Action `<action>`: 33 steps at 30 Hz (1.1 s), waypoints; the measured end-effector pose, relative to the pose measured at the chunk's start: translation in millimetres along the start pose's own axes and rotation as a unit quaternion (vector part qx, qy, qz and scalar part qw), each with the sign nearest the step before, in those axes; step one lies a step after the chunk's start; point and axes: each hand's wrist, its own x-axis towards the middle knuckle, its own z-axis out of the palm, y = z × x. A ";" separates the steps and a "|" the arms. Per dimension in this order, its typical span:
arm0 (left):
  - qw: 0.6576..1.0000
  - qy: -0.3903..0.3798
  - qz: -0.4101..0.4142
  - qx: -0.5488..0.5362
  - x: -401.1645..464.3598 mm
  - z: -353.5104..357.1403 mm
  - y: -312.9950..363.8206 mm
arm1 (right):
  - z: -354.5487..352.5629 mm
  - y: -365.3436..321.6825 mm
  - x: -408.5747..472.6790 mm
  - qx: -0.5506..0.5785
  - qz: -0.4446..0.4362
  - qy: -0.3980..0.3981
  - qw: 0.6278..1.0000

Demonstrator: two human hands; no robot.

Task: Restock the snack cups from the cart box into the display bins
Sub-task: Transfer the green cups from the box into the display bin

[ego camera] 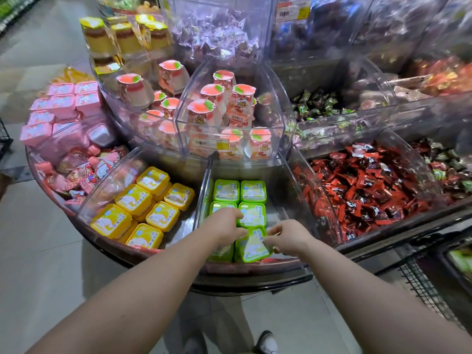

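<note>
Both hands are working the green bin (204, 186): left hand (224, 223) pressing down on a green cup (251, 214), right hand (287, 237) pinching the front cup (251, 245). We're seating it, so next it probably needs squaring up.

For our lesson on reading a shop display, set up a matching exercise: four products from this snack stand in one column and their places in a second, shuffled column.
Products
1. green cups
2. yellow cups
3. pink cups
4. red-wrapped candies

Places
A. far-left bin
B. bin right of the hands
C. bin under both hands
D. bin just left of the green one

Pairs: 1-C, 2-D, 3-A, 4-B
</note>
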 end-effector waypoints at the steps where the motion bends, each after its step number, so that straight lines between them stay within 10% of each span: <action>1: 0.999 0.028 0.003 0.027 0.7 0.3 -2.6 | 3.9 1.5 2.3 -0.038 0.010 -0.003 0.999; 18: 0.992 0.029 0.102 0.064 7.2 -10.9 2.3 | 12.2 -22.6 -40.0 -0.042 -0.020 0.105 0.993; 25: 0.956 0.189 0.188 0.121 7.9 -32.2 120.3 | -78.1 6.1 -82.0 0.018 -0.151 0.334 0.930; 33: 0.918 0.158 0.302 0.204 -12.6 101.0 323.2 | -203.7 192.9 -141.5 -0.071 0.017 0.380 0.922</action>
